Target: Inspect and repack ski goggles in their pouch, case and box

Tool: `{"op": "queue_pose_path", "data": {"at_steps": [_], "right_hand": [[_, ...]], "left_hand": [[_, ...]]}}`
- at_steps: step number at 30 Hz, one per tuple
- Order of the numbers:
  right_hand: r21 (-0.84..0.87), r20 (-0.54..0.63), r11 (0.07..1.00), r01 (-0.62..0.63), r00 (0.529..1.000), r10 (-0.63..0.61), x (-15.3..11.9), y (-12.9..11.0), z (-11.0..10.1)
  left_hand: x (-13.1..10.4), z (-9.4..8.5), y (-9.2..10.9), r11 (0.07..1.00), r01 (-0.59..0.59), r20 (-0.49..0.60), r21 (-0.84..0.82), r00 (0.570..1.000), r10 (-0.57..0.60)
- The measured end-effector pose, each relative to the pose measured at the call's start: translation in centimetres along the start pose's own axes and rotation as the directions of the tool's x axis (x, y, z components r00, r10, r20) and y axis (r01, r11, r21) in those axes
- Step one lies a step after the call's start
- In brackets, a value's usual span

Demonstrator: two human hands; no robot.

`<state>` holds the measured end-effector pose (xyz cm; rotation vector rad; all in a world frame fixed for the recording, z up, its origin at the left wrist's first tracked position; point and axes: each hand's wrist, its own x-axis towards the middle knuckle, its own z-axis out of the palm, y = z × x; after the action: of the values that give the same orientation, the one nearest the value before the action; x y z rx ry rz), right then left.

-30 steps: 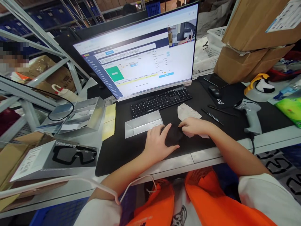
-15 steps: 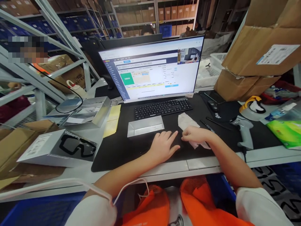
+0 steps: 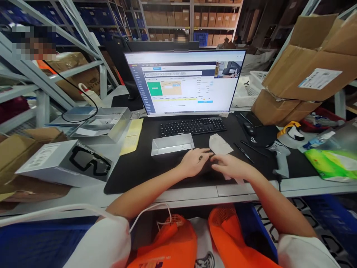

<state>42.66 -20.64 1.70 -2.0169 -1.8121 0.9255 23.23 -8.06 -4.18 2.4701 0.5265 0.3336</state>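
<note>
White sheet (image 3: 220, 143) partly under right hand (image 3: 232, 166); left hand (image 3: 194, 163) close; cannot tell grasp; likely fingertip handling, next needs steadiness.

Tall metal shelves (image 3: 192, 23) at the back.
Beyond a grey desk (image 3: 192, 195), I see brown boxes (image 3: 178, 18) and blue bins (image 3: 200, 39).

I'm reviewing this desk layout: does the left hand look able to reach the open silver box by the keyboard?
Probably yes: the open silver box lies just beyond the left hand on the black mat; nothing visible stands between them.
</note>
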Motion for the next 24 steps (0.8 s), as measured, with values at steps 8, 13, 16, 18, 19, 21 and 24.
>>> {"op": "queue_pose_path", "data": {"at_steps": [8,13,16,18,19,21,24], "right_hand": [[-0.065,0.015,0.996,-0.054,0.998,0.055,-0.1,0.2,2.0],[0.254,-0.12,0.967,0.006,0.992,0.025,-2.3,3.0,-0.7],[0.177,-0.085,0.982,0.06,0.995,-0.045,-2.2,1.6,-0.2],[0.064,-0.059,0.991,0.114,0.992,-0.11,-1.9,0.6,0.7],[0.017,-0.071,0.989,0.147,0.987,-0.146,-1.9,0.5,1.1],[-0.028,-0.106,0.979,0.2,0.974,-0.202,-2.1,1.2,1.6],[-0.048,-0.109,0.972,0.228,0.966,-0.232,-2.5,2.9,1.7]], "left_hand": [[-1.7,-0.4,-1.8,0.976,-0.203,-0.237,-0.075,0.955,0.181],[-6.2,-2.6,-1.7,0.975,-0.221,-0.69,0.011,0.704,0.167],[-5.8,-2.3,-0.6,0.939,-0.342,-0.796,-0.027,0.576,0.187],[-5.2,-1.8,-0.6,0.925,-0.377,-0.831,-0.036,0.526,0.182],[-5.1,-1.7,-0.9,0.932,-0.362,-0.848,-0.021,0.501,0.175],[-5.9,-1.6,-2.3,0.959,-0.278,-0.871,0.049,0.459,0.177],[-8.3,-1.4,-4.9,0.98,-0.105,-0.82,0.168,0.537,0.198]]}}
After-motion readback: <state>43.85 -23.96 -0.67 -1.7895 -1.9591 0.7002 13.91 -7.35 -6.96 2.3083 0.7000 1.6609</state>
